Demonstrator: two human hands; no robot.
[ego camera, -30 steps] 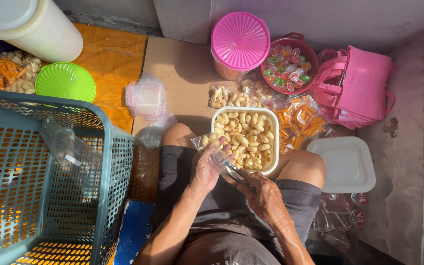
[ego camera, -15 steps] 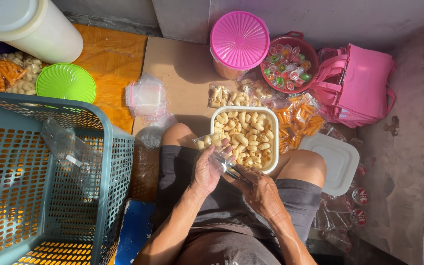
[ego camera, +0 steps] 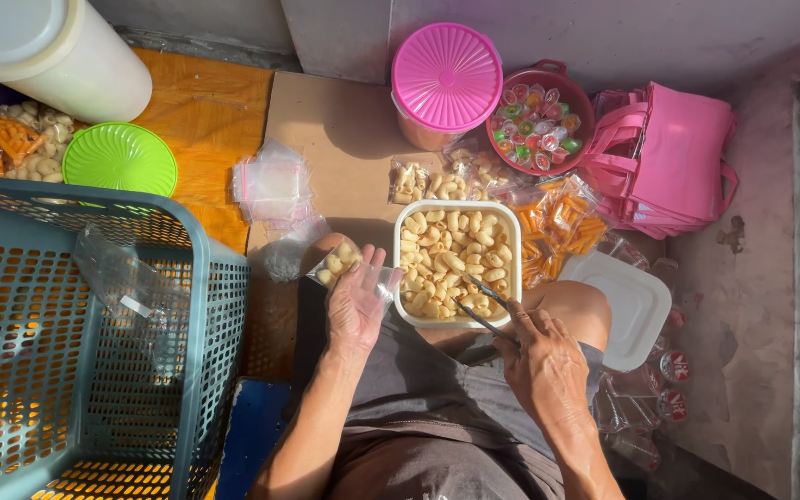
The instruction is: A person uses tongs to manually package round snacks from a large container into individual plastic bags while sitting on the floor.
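My left hand [ego camera: 357, 301] holds a small clear plastic bag [ego camera: 337, 265] partly filled with pale puffed snacks, just left of a white square tub [ego camera: 406, 215] full of the same snacks. My right hand [ego camera: 542, 363] grips thin metal tongs [ego camera: 483, 307] whose tips reach over the tub's near right corner. The tub rests between my knees.
A teal plastic basket [ego camera: 206, 306] stands at left with a clear bag inside. Empty zip bags [ego camera: 271, 185] lie on cardboard. A pink-lidded tub [ego camera: 446, 79], a red bowl of jelly cups [ego camera: 537, 116], pink bags [ego camera: 668, 157], filled snack packets [ego camera: 562, 222] and a white lid [ego camera: 631, 310] surround the tub.
My left hand has shifted the small bag slightly left, away from the tub. The tongs in my right hand have moved over the tub's corner.
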